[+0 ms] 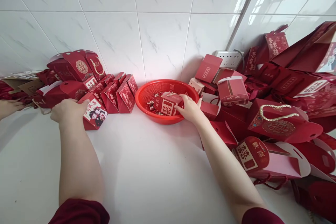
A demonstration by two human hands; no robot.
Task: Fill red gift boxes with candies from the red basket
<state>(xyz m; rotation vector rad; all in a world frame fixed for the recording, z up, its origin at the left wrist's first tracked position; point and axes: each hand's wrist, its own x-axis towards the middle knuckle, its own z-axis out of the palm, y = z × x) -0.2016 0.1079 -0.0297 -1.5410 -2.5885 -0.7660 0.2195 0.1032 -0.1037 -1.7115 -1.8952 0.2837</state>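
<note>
My left hand (68,111) is closed on a small red box (95,114) with a cartoon couple on its front, standing on the white table at the left. Beside and behind that box, several red boxes (126,96) are lined up. At the centre sits a red plastic basket (168,120) with small wrapped pieces inside. Over its right side my right hand (189,107) has its fingers on a red box (168,106) with a cream label, which lies in the basket on top of the pieces.
Another person's hand (10,107) reaches in at the far left, near brown and red packaging. Larger red boxes (68,67) stand behind my left hand. A big pile of red gift boxes (278,122) fills the right side. A white power strip (229,58) rests against the tiled wall.
</note>
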